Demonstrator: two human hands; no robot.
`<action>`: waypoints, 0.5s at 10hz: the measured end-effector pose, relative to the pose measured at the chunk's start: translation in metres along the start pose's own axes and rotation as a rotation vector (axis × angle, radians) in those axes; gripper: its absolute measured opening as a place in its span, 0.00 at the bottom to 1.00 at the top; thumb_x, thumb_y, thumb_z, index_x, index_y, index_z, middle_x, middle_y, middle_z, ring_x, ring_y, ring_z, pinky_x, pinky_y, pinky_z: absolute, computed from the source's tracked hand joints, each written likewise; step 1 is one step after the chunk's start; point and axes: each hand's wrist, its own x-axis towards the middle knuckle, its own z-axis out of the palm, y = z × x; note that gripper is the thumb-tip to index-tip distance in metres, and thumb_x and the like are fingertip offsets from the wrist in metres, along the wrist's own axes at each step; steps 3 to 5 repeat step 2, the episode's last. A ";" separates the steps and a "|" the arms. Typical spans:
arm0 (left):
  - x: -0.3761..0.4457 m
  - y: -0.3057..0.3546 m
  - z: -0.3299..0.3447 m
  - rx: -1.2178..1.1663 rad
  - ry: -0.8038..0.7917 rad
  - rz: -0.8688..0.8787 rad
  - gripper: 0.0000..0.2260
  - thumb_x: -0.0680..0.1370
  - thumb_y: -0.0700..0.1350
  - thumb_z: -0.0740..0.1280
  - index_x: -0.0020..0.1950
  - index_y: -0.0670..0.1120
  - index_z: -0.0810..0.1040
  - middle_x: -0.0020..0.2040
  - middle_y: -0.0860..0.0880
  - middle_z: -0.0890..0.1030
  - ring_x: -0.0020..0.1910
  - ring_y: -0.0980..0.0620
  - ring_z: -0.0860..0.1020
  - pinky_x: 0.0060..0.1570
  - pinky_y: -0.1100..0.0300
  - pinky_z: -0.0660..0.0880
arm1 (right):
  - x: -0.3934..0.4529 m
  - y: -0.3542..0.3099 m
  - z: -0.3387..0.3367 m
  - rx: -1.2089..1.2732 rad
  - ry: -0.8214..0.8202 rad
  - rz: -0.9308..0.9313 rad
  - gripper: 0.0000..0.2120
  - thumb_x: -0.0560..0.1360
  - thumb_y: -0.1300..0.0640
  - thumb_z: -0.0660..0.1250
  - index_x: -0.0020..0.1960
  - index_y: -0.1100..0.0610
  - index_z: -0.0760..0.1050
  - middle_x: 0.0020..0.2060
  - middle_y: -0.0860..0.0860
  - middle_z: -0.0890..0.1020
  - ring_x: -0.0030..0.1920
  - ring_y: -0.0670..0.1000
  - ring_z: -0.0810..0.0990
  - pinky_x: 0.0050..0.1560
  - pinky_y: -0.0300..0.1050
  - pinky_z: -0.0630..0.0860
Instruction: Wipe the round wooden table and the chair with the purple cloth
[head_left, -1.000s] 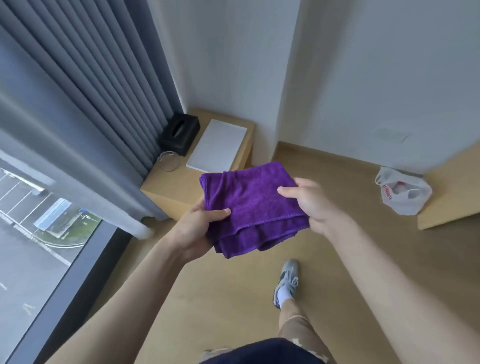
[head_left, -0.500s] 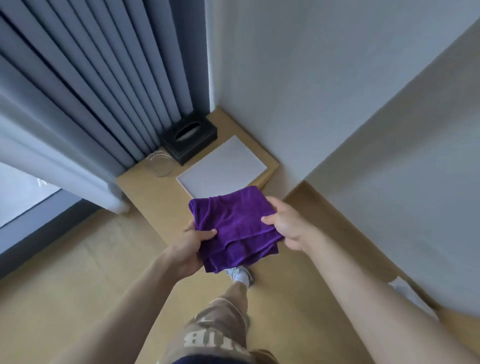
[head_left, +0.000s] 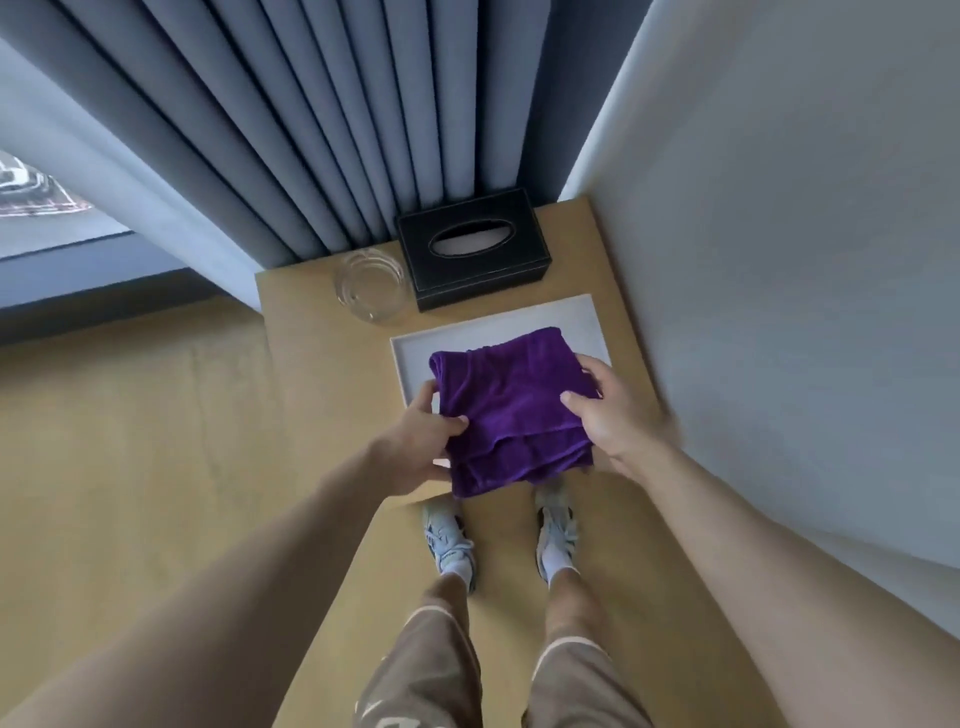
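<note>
I grip the folded purple cloth (head_left: 511, 410) with my left hand (head_left: 415, 447) and my right hand (head_left: 615, 415), thumbs on top, over a white tray (head_left: 415, 364) on a low wooden stand (head_left: 306, 332). My fingers underneath are hidden. The black tissue box (head_left: 472, 249) shows no readable label. White print on my trousers (head_left: 415, 675) is cut off.

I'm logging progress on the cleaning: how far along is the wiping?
Nothing looks wiped yet. In hand: the folded purple cloth, held by the left hand and the right hand over a white tray on a low wooden stand. Left: the round table and the chair, neither in view.
</note>
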 end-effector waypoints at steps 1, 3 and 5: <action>0.023 -0.007 -0.008 -0.029 0.074 -0.014 0.31 0.84 0.37 0.62 0.82 0.58 0.55 0.78 0.44 0.66 0.73 0.36 0.69 0.65 0.41 0.71 | 0.037 0.013 -0.005 -0.056 -0.025 -0.016 0.28 0.81 0.60 0.69 0.79 0.50 0.65 0.76 0.49 0.71 0.74 0.51 0.70 0.69 0.45 0.68; 0.026 -0.019 -0.009 -0.179 0.167 -0.035 0.24 0.85 0.40 0.61 0.80 0.51 0.62 0.74 0.39 0.70 0.70 0.37 0.73 0.68 0.42 0.70 | 0.052 0.018 -0.015 -0.161 -0.083 0.053 0.28 0.81 0.61 0.68 0.78 0.49 0.65 0.76 0.49 0.70 0.70 0.50 0.72 0.61 0.42 0.67; 0.026 -0.019 -0.009 -0.179 0.167 -0.035 0.24 0.85 0.40 0.61 0.80 0.51 0.62 0.74 0.39 0.70 0.70 0.37 0.73 0.68 0.42 0.70 | 0.052 0.018 -0.015 -0.161 -0.083 0.053 0.28 0.81 0.61 0.68 0.78 0.49 0.65 0.76 0.49 0.70 0.70 0.50 0.72 0.61 0.42 0.67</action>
